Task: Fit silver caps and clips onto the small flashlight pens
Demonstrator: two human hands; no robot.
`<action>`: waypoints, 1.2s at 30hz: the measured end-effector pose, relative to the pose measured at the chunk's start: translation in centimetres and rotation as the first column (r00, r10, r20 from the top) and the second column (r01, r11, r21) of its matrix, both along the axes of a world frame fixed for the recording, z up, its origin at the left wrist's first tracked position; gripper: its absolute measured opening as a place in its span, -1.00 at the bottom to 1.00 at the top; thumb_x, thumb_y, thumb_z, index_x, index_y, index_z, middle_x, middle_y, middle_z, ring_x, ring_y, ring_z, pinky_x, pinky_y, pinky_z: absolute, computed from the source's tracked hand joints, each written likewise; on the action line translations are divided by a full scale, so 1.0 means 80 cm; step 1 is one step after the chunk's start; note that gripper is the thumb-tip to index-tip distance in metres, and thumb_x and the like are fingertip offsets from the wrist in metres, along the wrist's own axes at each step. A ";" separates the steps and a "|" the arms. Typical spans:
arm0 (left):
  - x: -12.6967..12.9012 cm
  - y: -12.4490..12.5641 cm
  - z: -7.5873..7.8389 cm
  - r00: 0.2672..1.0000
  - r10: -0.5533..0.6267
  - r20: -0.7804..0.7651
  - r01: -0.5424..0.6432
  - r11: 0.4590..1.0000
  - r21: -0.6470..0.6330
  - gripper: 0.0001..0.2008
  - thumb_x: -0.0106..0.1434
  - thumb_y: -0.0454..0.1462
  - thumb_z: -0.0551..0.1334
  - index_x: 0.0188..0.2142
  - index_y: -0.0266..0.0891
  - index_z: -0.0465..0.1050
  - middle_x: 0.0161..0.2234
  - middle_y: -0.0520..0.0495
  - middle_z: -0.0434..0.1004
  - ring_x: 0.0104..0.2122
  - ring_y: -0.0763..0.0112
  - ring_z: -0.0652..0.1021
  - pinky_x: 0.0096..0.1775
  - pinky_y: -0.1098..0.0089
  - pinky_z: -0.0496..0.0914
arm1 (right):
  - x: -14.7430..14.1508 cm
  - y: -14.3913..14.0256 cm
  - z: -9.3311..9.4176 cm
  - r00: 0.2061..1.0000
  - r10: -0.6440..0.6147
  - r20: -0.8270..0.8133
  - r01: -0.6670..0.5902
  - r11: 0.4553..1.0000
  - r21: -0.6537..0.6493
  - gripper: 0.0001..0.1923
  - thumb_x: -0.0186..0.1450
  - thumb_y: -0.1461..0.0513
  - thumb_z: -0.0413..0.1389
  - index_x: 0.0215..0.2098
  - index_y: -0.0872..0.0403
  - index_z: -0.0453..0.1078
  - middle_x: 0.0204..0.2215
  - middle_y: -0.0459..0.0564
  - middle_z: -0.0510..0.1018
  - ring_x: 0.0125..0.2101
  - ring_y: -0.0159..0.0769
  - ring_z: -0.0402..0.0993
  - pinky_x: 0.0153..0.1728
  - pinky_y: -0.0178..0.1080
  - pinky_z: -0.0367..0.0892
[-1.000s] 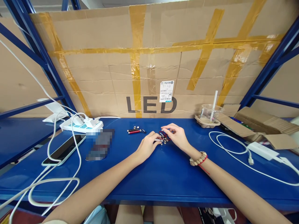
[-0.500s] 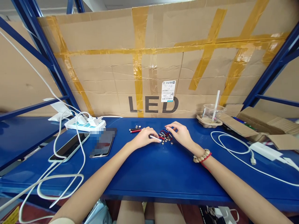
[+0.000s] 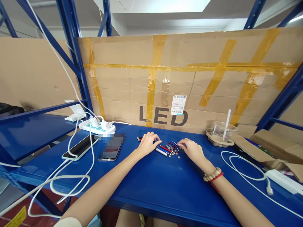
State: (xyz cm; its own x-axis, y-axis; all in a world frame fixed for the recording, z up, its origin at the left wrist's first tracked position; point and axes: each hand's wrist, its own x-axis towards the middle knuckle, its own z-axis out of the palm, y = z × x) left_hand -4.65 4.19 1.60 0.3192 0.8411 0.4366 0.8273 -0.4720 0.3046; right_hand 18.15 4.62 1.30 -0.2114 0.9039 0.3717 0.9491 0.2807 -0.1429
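- Several small pen-like parts [image 3: 165,148] and round metal pieces [image 3: 174,153] lay clustered on the blue shelf [image 3: 161,186], between both hands.
- Left hand [image 3: 147,143] rested loosely curled beside them; grasp undeterminable.
- Right hand [image 3: 192,149] touched the cluster's edge, fingers bent.
- Phone [image 3: 80,147] lay well left.

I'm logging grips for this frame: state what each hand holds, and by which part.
Neither hand clearly holds anything. The left hand rests, fingers curled, over small cylinders on the table; the right hand touches the edge of the parts pile.

Small pen lights [image 3: 165,149] scattered flat
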 end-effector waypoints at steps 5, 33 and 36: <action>-0.011 0.000 -0.004 0.940 0.281 -0.193 -0.286 0.958 0.006 -0.87 0.21 -0.31 0.12 -0.22 -0.27 0.33 -0.17 -0.17 0.34 -0.12 0.18 0.32 -0.10 0.23 0.19 | -0.003 -0.002 -0.001 0.998 -0.013 0.061 0.017 0.998 -0.058 -0.81 0.27 0.19 -0.02 -0.36 -0.04 0.44 -0.32 -0.10 0.53 -0.32 -0.28 0.46 -0.55 -0.38 0.13; -0.004 0.006 0.005 0.963 -0.089 0.254 0.108 0.992 -0.062 -0.95 0.19 -0.25 0.15 -0.34 -0.17 0.32 -0.41 0.09 0.44 -0.31 0.39 0.44 -0.15 0.32 0.18 | -0.011 -0.001 -0.009 0.978 0.050 -0.201 -0.051 0.999 0.003 -0.87 0.19 0.20 0.06 -0.39 -0.04 0.46 -0.38 -0.12 0.52 -0.44 -0.36 0.44 -0.53 -0.37 0.22; -0.001 0.002 0.003 0.974 -0.139 0.181 0.151 0.987 -0.053 -0.94 0.17 -0.24 0.18 -0.36 -0.15 0.37 -0.41 0.09 0.42 -0.32 0.39 0.43 -0.13 0.28 0.16 | -0.013 -0.005 -0.004 0.972 0.074 -0.225 -0.069 0.997 0.033 -0.83 0.22 0.17 0.03 -0.37 -0.04 0.47 -0.37 -0.10 0.51 -0.43 -0.35 0.42 -0.53 -0.36 0.21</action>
State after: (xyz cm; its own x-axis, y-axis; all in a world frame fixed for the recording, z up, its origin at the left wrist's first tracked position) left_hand -4.69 4.33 1.88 0.3629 0.8203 0.4421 0.6818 -0.5571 0.4741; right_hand 17.13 4.21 0.96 -0.1831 0.8796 0.4390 0.8704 0.3527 -0.3437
